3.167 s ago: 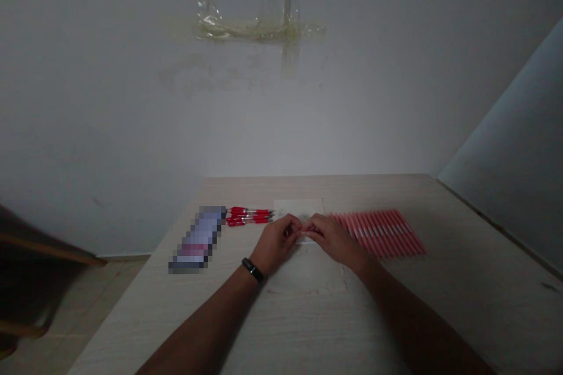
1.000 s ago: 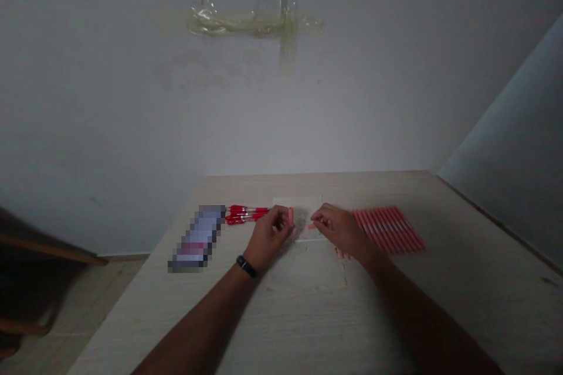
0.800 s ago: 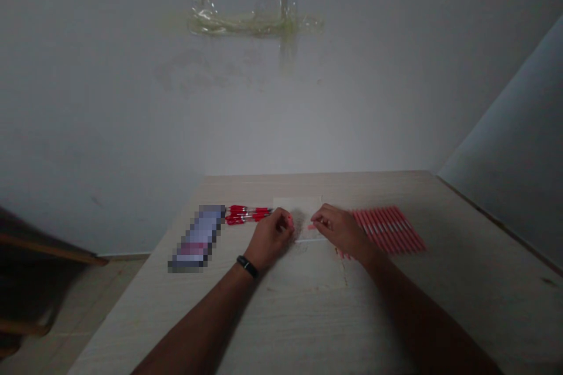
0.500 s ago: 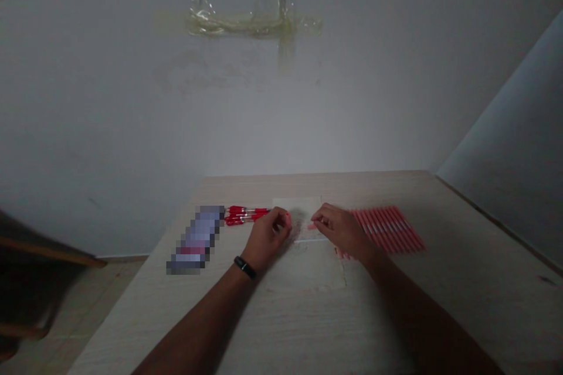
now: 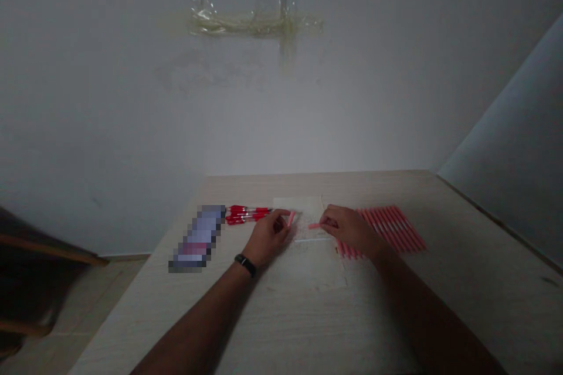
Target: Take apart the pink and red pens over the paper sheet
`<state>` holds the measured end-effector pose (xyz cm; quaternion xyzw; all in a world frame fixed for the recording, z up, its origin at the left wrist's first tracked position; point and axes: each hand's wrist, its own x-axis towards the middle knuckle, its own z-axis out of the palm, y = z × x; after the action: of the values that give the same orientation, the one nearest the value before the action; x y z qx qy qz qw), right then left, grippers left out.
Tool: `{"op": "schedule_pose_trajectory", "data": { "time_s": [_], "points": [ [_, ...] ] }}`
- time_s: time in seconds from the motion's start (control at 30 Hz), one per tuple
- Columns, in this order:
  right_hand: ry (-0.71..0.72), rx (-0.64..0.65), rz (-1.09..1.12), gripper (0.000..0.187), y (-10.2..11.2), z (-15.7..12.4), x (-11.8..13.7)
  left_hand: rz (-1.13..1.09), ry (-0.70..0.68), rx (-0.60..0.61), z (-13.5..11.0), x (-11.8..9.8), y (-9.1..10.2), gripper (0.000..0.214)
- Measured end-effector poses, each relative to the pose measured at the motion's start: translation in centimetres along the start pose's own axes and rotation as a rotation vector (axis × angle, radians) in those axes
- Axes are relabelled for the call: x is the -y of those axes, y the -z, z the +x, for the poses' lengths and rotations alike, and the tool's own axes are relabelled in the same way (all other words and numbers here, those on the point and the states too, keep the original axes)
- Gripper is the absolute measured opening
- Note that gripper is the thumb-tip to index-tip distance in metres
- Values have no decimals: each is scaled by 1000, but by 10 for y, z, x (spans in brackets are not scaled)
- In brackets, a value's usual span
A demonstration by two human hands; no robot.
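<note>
My left hand point(image 5: 269, 233), with a black band at its wrist, pinches a short pink pen piece point(image 5: 291, 218) between thumb and fingertips. Across from it, my right hand point(image 5: 346, 225) closes on a pink pen barrel point(image 5: 314, 226), whose end sticks out to the left. A gap separates the two pieces. Below and between the hands, a thin white stick point(image 5: 313, 240), like a pen refill, lies on a pale sheet point(image 5: 303, 269). Pink pens point(image 5: 391, 228) lie side by side in a row to the right, partly hidden by my right hand and forearm.
Several red pens point(image 5: 247, 215) lie left of my left hand. A pixelated, phone-like flat object point(image 5: 197, 240) rests farther left on the wooden table point(image 5: 272, 328). The wall point(image 5: 352, 99) stands behind the table's far edge.
My right hand has shifted slightly right, and more of the barrel's end shows. The pink piece in my left hand now stands more visibly above the fingertips.
</note>
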<state>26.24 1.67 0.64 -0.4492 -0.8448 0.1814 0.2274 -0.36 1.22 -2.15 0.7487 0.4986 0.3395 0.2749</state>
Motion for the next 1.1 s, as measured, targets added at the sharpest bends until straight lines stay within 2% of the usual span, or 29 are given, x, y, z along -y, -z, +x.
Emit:
{"op": "schedule_pose_trajectory", "data": {
  "time_s": [0.23,0.37,0.47,0.67,0.93,1.1],
  "points": [
    [22,95,-18,6,-2,-3,-5,55,10,37,-1,-5,1,36],
    [24,148,-7,3,-5,-3,-10,136,-24,48,-2,-11,2,39],
    [9,171,6,4,-5,-4,-12,187,-53,66,-3,-12,3,33],
    [10,166,-16,7,-6,-5,-11,233,-72,75,-4,-7,2,22],
    [25,164,-27,6,-6,-5,-12,242,-74,28,-3,-8,1,24],
    [20,137,-45,6,-4,-4,-5,216,-111,40,-4,-13,1,29]
  ]
}}
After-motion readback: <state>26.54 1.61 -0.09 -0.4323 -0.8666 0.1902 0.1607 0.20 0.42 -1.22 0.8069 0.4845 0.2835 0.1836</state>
